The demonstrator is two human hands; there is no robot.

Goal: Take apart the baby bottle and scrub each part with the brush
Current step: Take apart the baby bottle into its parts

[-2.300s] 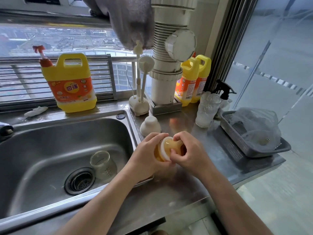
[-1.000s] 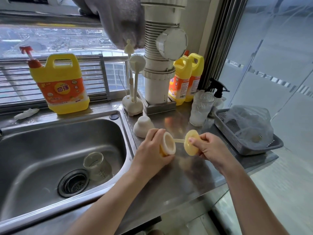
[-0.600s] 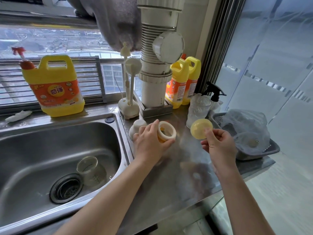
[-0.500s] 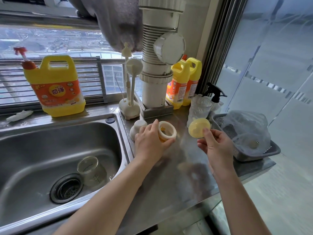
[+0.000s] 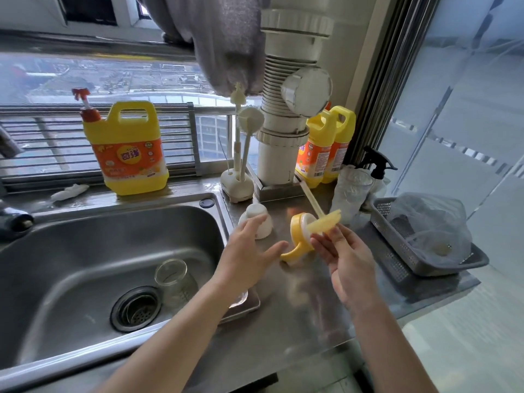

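Note:
The yellow screw collar with handles (image 5: 298, 235) sits tilted on the steel counter between my hands. My left hand (image 5: 246, 252) hovers just left of it with spread, straight fingers and holds nothing. My right hand (image 5: 344, 259) pinches the yellowish silicone nipple disc (image 5: 326, 222) at its fingertips, and the pale straw (image 5: 310, 195) sticks up and back from the disc. The clear glass bottle body (image 5: 173, 279) lies in the sink near the drain. A white bottle cap (image 5: 256, 219) stands on the counter behind my left hand. White bottle brushes (image 5: 246, 129) stand in a holder by the pipe.
A steel sink (image 5: 71, 251) fills the left. Yellow detergent jugs stand on the sill (image 5: 129, 148) and beside the white drain pipe (image 5: 326, 146). A clear cup (image 5: 350, 191), a black spray bottle (image 5: 378, 168) and a grey basket with a plastic bag (image 5: 397, 231) crowd the right.
My left hand has let go of the yellow collar, which now rests on the counter. My right hand has lowered the nipple disc with its straw beside the collar.

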